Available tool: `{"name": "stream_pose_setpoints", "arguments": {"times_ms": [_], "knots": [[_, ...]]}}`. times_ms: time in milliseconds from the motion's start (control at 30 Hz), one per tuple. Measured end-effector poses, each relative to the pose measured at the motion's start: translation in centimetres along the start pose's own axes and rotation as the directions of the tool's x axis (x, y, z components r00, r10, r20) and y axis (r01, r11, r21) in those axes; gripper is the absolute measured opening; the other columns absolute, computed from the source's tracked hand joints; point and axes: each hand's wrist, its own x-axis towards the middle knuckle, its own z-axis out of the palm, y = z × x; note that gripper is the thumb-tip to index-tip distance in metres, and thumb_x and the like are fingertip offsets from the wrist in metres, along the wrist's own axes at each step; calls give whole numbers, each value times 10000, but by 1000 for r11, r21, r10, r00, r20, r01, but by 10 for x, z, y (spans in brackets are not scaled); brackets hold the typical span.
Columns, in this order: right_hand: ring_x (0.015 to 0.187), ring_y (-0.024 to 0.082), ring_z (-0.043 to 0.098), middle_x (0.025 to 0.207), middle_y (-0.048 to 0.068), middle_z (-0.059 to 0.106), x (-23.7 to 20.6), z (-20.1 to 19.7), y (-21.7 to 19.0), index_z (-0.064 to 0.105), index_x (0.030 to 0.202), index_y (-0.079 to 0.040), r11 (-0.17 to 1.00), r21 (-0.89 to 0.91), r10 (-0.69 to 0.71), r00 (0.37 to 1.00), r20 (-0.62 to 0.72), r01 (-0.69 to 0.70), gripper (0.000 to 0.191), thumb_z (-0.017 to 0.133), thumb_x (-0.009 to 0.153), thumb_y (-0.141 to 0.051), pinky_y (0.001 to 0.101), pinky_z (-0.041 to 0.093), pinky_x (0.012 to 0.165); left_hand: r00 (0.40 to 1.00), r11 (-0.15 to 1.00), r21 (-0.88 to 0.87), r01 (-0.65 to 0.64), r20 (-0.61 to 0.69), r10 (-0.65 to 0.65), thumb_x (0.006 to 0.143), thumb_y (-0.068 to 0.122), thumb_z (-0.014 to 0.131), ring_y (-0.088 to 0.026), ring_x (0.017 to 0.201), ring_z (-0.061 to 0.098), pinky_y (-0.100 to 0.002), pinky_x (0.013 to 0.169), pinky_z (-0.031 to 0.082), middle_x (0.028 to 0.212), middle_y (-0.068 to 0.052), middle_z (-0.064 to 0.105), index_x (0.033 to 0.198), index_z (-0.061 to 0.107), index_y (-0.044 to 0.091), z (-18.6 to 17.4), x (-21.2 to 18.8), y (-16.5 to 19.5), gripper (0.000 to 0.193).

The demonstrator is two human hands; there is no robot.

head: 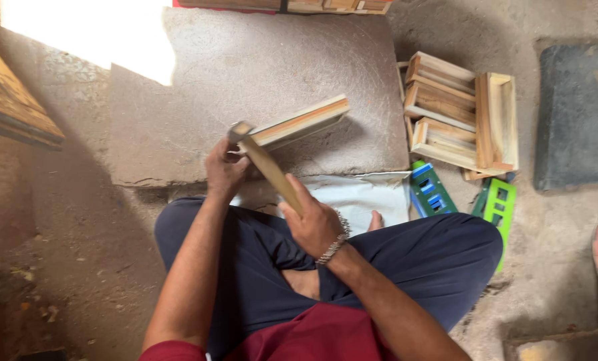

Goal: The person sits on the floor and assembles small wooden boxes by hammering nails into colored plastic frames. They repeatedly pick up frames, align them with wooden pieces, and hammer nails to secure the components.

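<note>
- Left hand point(224, 168) is closed on the near end of a wooden frame piece point(299, 123), which slants up to its right.
- Right hand point(314, 220) grips a hammer point(264, 159); its head sits beside the left fingers.
- Stacked wooden frames point(459, 117) lie well right.

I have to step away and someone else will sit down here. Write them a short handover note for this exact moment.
Left hand: grip closed on the near end of the wooden frame piece, holding it on the stone slab.
Right hand: grip closed on the hammer handle, head at the piece's near end.
Done: a pile of finished wooden frames lies to the right, with green and blue painted frames beside it.
Left: the held piece seems not yet joined; I cannot tell whether a nail is in.
</note>
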Motion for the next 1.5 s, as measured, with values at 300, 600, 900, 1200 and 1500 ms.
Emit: {"name": "stream_pose_setpoints", "arguments": {"times_ms": [300, 600, 900, 1200, 1500], "knots": [[776, 219, 728, 899, 100, 735, -43, -10, 60, 518, 1442, -43, 999, 26, -40, 971, -235, 48, 515, 683, 987, -220, 593, 446, 925, 999, 1000, 19, -6, 39, 5, 781, 34, 772, -223, 843, 737, -354, 776, 606, 988, -110, 735, 1173, 690, 27, -2, -1, -1, 401], [422, 90, 471, 621, 12, 508, -33, -39, 115, 557, 1157, -74, 362, 799, 647, 747, 154, -479, 289, 702, 935, -191, 296, 412, 346, 958, 901, -333, 280, 159, -239, 954, 237, 727, -69, 730, 595, -254, 647, 483, 794, 19, 659, 906, 689, 40, 8, -4, 13, 206], [600, 290, 674, 810, 151, 700, 7, -76, 196, 501, 1411, -121, 708, 339, 681, 725, -99, -619, 556, 703, 921, -290, 424, 544, 534, 983, 953, -240, 183, 73, -170, 1110, 327, 643, -58, 809, 577, -233, 714, 479, 880, 25, 651, 981, 699, 42, 42, -8, 16, 318], [1239, 329, 625, 1317, 162, 642, 22, -197, 264, 613, 1337, -105, 681, -533, 623, 780, 60, -503, 533, 761, 887, -350, 479, 523, 1022, 926, 791, 504, -347, 50, 374, 1097, 319, 801, -229, 1171, 565, -334, 918, 602, 1208, -141, 548, 1190, 682, 41, 65, -23, 6, 316], [1101, 400, 628, 1251, 190, 641, 2, -230, 274, 639, 1304, -117, 725, -444, 446, 850, -280, -526, 517, 783, 852, -321, 527, 511, 891, 845, 766, 359, -534, 247, 474, 953, 197, 803, -321, 1095, 674, -464, 910, 580, 1127, -128, 697, 1150, 724, 97, 68, -52, 32, 235]]}}
